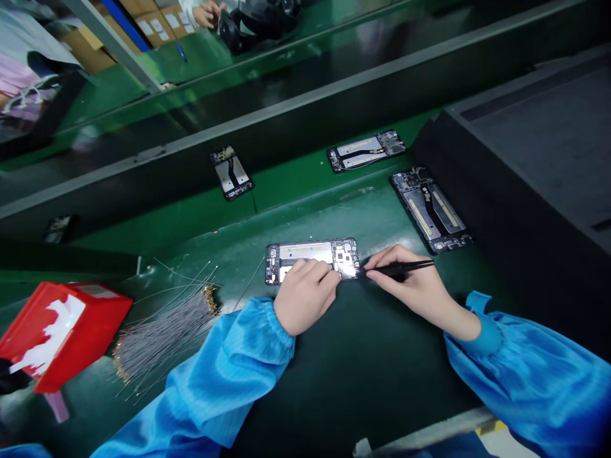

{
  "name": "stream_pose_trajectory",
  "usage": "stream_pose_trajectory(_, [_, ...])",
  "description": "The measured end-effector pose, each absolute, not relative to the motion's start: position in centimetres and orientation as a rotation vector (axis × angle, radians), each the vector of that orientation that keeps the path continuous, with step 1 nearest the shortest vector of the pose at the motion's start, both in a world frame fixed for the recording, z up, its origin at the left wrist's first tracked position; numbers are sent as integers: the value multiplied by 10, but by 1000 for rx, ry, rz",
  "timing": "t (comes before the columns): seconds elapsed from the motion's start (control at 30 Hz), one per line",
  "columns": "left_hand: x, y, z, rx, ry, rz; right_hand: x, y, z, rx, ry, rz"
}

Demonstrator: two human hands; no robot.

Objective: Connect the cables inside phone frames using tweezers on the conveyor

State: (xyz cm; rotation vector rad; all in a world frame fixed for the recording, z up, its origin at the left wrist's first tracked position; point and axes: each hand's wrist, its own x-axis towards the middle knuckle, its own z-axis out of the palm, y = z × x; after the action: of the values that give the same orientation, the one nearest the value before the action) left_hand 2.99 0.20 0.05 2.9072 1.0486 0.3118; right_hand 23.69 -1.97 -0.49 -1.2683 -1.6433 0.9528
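An opened phone frame [308,252] with bare circuit parts lies flat on the green bench in front of me. My left hand [305,294] rests on its near edge, fingers curled and pressing it down. My right hand [415,285] pinches black tweezers [401,268], held nearly level, with the tip touching the frame's right end. Both arms wear blue sleeves.
A bundle of thin grey wires [165,331] lies to the left beside a red box [60,331]. Three more opened phone frames [432,208] [365,151] [231,172] lie farther back. A dark tray stack [539,159] stands at right. Another person's hand [206,13] works at the far top.
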Motion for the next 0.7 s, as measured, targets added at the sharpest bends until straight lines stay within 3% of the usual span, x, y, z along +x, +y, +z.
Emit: stream_pose_trajectory(0.7, [30, 3, 0, 2905, 1050, 363, 236, -21, -1, -1215, -1755, 880])
